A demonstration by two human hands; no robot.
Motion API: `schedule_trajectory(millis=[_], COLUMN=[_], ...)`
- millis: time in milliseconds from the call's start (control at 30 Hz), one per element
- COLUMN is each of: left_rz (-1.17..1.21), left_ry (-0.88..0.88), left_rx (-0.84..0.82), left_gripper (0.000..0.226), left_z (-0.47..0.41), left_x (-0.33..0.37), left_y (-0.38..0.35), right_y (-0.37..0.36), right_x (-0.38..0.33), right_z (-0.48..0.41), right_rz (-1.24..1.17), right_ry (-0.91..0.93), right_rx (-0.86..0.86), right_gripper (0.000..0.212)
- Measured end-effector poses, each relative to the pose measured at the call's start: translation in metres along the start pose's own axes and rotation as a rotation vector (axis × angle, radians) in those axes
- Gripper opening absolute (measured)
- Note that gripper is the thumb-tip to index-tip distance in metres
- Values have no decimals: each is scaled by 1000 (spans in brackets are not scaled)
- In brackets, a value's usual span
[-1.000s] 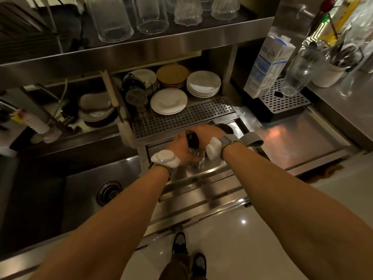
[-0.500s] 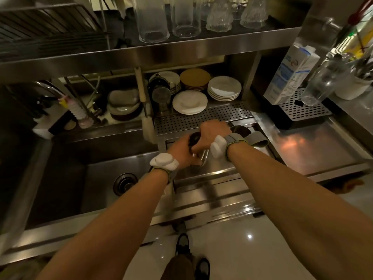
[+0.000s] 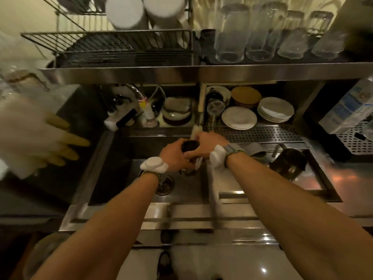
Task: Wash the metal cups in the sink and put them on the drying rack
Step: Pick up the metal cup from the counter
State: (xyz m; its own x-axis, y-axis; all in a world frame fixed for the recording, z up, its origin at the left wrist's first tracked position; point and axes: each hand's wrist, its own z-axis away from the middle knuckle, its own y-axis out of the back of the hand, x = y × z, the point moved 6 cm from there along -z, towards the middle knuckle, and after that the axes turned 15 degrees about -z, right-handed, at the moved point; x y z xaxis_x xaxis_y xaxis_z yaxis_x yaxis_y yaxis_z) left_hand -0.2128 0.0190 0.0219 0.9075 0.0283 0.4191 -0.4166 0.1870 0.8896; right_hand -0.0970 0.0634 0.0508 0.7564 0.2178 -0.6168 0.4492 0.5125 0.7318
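Far left, a pair of pale rubber gloves [image 3: 40,136] lies draped on the dark worktop [image 3: 26,199], blurred. Above, a wire drying rack [image 3: 121,47] sits on the steel shelf [image 3: 201,72]; it looks mostly bare at its front. Right of it on that shelf stand upturned glasses [image 3: 260,33].

Below, the sink [image 3: 121,178] is open, drain [image 3: 164,185] visible at its floor. No running water can be made out; the tap [image 3: 135,91] sits at the back left.

Centre: the left hand [image 3: 173,156] wraps the near side of a metal cup [image 3: 189,147], dark mouth facing up. The right hand [image 3: 207,144] clasps the same cup from the far and right side. Both hands grasp it, held over the sink's right edge, above the basin floor. A brush [image 3: 196,131] hangs just behind the right hand's knuckles; contact cannot be told.

Right: a second metal cup [image 3: 288,162], tilted, rests in the shallow tray [image 3: 323,190] beside the sink. Stacked plates [image 3: 275,110] sit on the low ledge behind.

Judgement: step in hand is carrying the first cup into the sink for washing; nothing appears washed yet. The next move calls for water on, one hand freed for the brush or tap, the other keeping firm hold of a slippery cup.
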Motion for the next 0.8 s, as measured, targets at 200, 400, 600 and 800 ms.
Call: schedule_trajectory(millis=[200, 400, 600, 800], left_rz=[-12, -69, -131, -425], left_ry=[74, 87, 269, 280], left_rx=[-30, -237, 4, 288], left_gripper=[83, 92, 53, 53], left_z=[0, -18, -51, -96], left_x=[-93, -148, -195, -178], left_y=[15, 17, 60, 120], right_y=[-66, -101, -110, -109], right_x=[-26, -34, -34, -16], right_z=[-56, -100, -119, -134], right_rz=[-25, 81, -54, -162], right_ry=[-65, -143, -174, -203], right_rx=[-214, -291, -204, -190], right_gripper=[49, 26, 24, 28])
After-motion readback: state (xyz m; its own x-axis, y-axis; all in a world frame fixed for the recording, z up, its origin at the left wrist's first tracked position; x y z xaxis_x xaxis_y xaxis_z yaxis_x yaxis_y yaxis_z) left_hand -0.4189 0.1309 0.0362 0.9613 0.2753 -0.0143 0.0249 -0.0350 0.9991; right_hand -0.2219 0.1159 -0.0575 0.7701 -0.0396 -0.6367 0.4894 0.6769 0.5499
